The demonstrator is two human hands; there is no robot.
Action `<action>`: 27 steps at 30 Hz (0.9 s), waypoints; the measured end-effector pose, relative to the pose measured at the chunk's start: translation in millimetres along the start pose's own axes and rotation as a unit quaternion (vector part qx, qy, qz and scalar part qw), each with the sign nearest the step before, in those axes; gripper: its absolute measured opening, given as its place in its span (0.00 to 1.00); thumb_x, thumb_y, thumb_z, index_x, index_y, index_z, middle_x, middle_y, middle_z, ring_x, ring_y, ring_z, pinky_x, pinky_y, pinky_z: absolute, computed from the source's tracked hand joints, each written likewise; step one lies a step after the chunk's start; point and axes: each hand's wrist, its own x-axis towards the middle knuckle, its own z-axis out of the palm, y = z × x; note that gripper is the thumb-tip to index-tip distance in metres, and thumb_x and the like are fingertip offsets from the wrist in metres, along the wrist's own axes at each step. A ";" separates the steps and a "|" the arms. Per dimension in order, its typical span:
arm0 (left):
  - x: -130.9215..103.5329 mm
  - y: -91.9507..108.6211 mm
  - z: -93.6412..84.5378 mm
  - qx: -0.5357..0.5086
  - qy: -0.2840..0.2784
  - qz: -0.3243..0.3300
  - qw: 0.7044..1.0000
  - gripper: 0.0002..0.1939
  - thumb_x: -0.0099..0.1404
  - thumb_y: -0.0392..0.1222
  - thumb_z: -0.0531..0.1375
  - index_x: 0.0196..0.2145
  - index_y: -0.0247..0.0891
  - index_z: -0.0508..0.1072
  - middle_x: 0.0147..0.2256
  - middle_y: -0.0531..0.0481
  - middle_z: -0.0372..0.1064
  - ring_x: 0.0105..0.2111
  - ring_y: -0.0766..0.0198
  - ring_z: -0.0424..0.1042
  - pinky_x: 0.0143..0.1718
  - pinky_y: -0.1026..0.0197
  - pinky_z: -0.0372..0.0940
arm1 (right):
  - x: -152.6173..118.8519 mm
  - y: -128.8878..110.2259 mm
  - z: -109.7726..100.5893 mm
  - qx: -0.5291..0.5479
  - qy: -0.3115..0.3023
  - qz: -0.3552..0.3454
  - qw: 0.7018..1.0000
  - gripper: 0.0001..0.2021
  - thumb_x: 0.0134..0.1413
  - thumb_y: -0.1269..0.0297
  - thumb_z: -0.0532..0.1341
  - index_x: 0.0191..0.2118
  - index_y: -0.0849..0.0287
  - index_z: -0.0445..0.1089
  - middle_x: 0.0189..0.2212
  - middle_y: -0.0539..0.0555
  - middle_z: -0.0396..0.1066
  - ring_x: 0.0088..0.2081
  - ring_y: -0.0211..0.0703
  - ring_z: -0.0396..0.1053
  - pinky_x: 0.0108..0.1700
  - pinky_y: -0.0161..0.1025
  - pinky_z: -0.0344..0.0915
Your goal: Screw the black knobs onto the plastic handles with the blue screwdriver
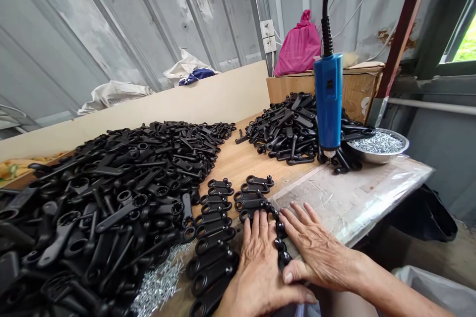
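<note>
Black crank handles (253, 203): judged light, stiff, slick; best taken mid-shank | left grip (260, 262), right grip (320, 252): both laid flat, fingers extended, nothing seen clasped

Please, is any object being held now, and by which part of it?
Nothing appears held: the left grip lies flat over a row of black parts; the right grip lies open beside their ends.

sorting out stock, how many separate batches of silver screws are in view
2: a bowl-held batch in the metal bowl at right, and a loose batch beside the left pile of black parts. More may be hidden underneath.
</note>
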 end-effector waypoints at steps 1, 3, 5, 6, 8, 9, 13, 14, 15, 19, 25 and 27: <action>-0.6 0.5 -1.2 0.000 -0.002 0.006 1.000 0.64 0.47 0.75 0.57 0.65 0.22 0.43 0.64 0.29 0.23 0.64 0.42 0.23 0.62 0.37 0.30 | -1.4 0.1 4.7 -0.016 0.022 -0.013 1.000 0.50 0.47 0.30 0.48 0.62 0.72 0.56 0.60 0.73 0.55 0.62 0.71 0.51 0.58 0.66 0.57; -1.2 1.1 -2.0 0.001 -0.003 0.012 1.000 0.63 0.49 0.74 0.56 0.64 0.19 0.43 0.64 0.28 0.23 0.63 0.42 0.21 0.62 0.37 0.30 | -4.2 -0.7 11.5 -0.046 0.064 -0.033 0.996 0.49 0.48 0.31 0.49 0.61 0.73 0.57 0.59 0.73 0.57 0.61 0.70 0.53 0.56 0.64 0.59; -0.6 0.6 0.1 0.004 -0.003 0.011 1.000 0.63 0.49 0.72 0.57 0.64 0.17 0.42 0.64 0.28 0.23 0.63 0.40 0.22 0.62 0.36 0.31 | -6.1 -2.6 12.5 -0.068 0.095 -0.046 0.992 0.48 0.49 0.32 0.50 0.60 0.74 0.59 0.57 0.74 0.60 0.60 0.69 0.57 0.54 0.63 0.62; 0.3 -0.1 2.1 0.007 -0.004 0.010 1.000 0.63 0.49 0.71 0.58 0.64 0.17 0.42 0.63 0.27 0.23 0.63 0.39 0.23 0.62 0.36 0.32 | -6.8 -3.5 10.3 -0.075 0.104 -0.051 0.990 0.47 0.49 0.32 0.50 0.59 0.75 0.61 0.56 0.74 0.62 0.59 0.69 0.59 0.53 0.62 0.64; 3.6 -2.3 7.3 0.016 0.007 0.004 1.000 0.61 0.49 0.68 0.60 0.64 0.18 0.43 0.63 0.27 0.23 0.63 0.39 0.24 0.62 0.36 0.35 | -8.0 -3.6 -0.4 -0.072 0.113 -0.059 0.989 0.45 0.48 0.31 0.51 0.55 0.72 0.67 0.52 0.72 0.67 0.54 0.68 0.65 0.49 0.60 0.68; 6.1 -3.5 9.9 0.021 0.012 0.000 1.000 0.59 0.51 0.66 0.60 0.64 0.19 0.43 0.64 0.27 0.25 0.63 0.39 0.26 0.63 0.36 0.36 | -8.7 -2.2 -8.7 -0.058 0.129 -0.059 0.988 0.42 0.50 0.32 0.50 0.52 0.70 0.70 0.49 0.70 0.70 0.52 0.66 0.68 0.46 0.57 0.70; 20.4 -7.8 16.9 0.034 0.000 -0.035 0.999 0.34 0.66 0.50 0.50 0.64 0.27 0.48 0.64 0.33 0.34 0.64 0.42 0.34 0.62 0.37 0.41 | -7.4 14.3 -55.4 0.027 0.350 0.058 0.935 0.20 0.59 0.49 0.55 0.44 0.60 0.72 0.39 0.60 0.76 0.41 0.52 0.74 0.43 0.46 0.73; 23.9 -8.6 17.9 0.036 -0.003 -0.041 0.999 0.30 0.68 0.45 0.47 0.64 0.29 0.49 0.64 0.34 0.35 0.64 0.43 0.35 0.62 0.37 0.41 | -3.7 19.5 -68.1 0.053 0.406 0.109 0.906 0.18 0.57 0.50 0.58 0.44 0.59 0.72 0.39 0.60 0.76 0.41 0.51 0.74 0.44 0.47 0.72; 26.8 -9.3 18.8 0.035 0.001 -0.046 0.998 0.28 0.69 0.43 0.45 0.64 0.30 0.49 0.64 0.35 0.36 0.64 0.43 0.36 0.62 0.37 0.42 | 2.4 24.2 -80.2 0.089 0.435 0.159 0.882 0.19 0.54 0.50 0.61 0.46 0.58 0.70 0.41 0.59 0.75 0.43 0.52 0.73 0.46 0.49 0.71; 27.9 -10.6 21.0 0.021 0.026 -0.043 0.999 0.28 0.69 0.44 0.46 0.64 0.34 0.49 0.64 0.38 0.37 0.64 0.43 0.37 0.60 0.38 0.47 | 46.1 32.0 -112.5 0.351 0.363 0.214 0.836 0.47 0.35 0.43 0.68 0.61 0.55 0.55 0.59 0.62 0.61 0.58 0.60 0.61 0.57 0.58 0.60; 8.8 -4.6 17.6 -0.052 0.004 -0.022 0.998 0.71 0.38 0.68 0.66 0.65 0.30 0.31 0.64 0.36 0.15 0.63 0.42 0.18 0.62 0.37 0.31 | 102.4 17.9 -117.0 0.641 0.173 0.048 0.747 0.49 0.34 0.55 0.71 0.63 0.56 0.49 0.49 0.60 0.68 0.47 0.50 0.69 0.50 0.51 0.66; 6.0 -2.8 16.5 -0.066 0.006 -0.021 0.998 0.72 0.37 0.70 0.65 0.65 0.32 0.31 0.64 0.38 0.14 0.63 0.45 0.15 0.61 0.38 0.28 | 108.6 9.4 -116.6 0.670 0.141 -0.010 0.729 0.43 0.37 0.60 0.70 0.61 0.56 0.53 0.40 0.54 0.73 0.39 0.44 0.71 0.45 0.46 0.68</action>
